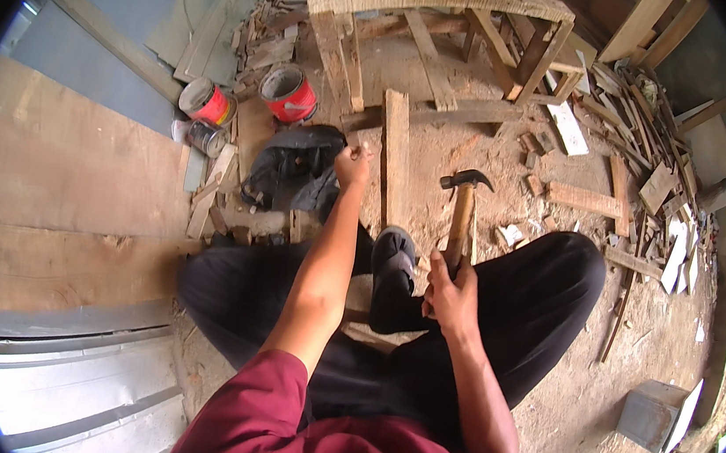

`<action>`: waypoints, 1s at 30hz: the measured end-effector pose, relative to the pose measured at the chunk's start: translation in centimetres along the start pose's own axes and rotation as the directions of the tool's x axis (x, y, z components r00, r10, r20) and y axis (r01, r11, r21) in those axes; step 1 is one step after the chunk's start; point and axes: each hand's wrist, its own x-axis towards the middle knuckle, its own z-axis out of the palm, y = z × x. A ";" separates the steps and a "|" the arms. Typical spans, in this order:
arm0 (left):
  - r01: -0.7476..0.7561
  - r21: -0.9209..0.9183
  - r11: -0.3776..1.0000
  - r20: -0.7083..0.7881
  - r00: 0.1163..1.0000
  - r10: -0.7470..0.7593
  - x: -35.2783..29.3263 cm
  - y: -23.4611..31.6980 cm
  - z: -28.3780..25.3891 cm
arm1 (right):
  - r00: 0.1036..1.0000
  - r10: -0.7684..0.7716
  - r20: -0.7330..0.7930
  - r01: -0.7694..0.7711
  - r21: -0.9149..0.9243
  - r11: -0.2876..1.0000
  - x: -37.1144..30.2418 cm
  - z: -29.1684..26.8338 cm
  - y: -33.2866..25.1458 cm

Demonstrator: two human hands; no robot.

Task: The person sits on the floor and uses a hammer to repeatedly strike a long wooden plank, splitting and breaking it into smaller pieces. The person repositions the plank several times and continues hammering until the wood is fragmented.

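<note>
My right hand [451, 296] is wrapped round the handle of a claw hammer [462, 210], held with its dark head up and away from me. My left hand [353, 165] reaches forward with its fingers closed in a pinch; whatever is between them is too small to make out. Just right of that hand, a narrow wooden board [395, 155] points away from me, its near end by my dark-shod foot [395, 261]. To the left of the hand lies a crumpled black cloth or bag [294, 166].
A wooden frame [440, 0] with slats stands ahead. Red-labelled cans [288, 95] sit at the far left, beside leaning panels [70, 151]. Wood scraps [631, 113] pile up at the right, near a joined wooden piece [587, 199]. A grey metal box [653, 414] is at the lower right.
</note>
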 end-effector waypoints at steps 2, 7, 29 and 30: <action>0.062 0.270 0.961 0.169 0.979 -0.111 -2.9 0.5 -0.1 | 0.998 0.027 -0.064 -0.025 0.037 0.999 -0.5 -1.1 0.0; 0.086 0.336 0.938 0.615 0.734 -0.288 -10.3 0.7 -1.5 | 0.994 0.048 -0.099 -0.041 0.073 0.996 -1.9 -2.0 -0.2; 0.034 -0.039 0.999 0.618 0.786 -0.002 -13.4 -2.6 1.2 | 0.902 0.386 -0.194 -0.342 0.225 0.912 5.3 -10.0 8.0; 0.225 -0.131 0.966 0.693 0.717 -0.073 -13.4 -3.6 0.4 | 0.902 0.390 -0.185 -0.346 0.228 0.910 5.3 -10.0 7.9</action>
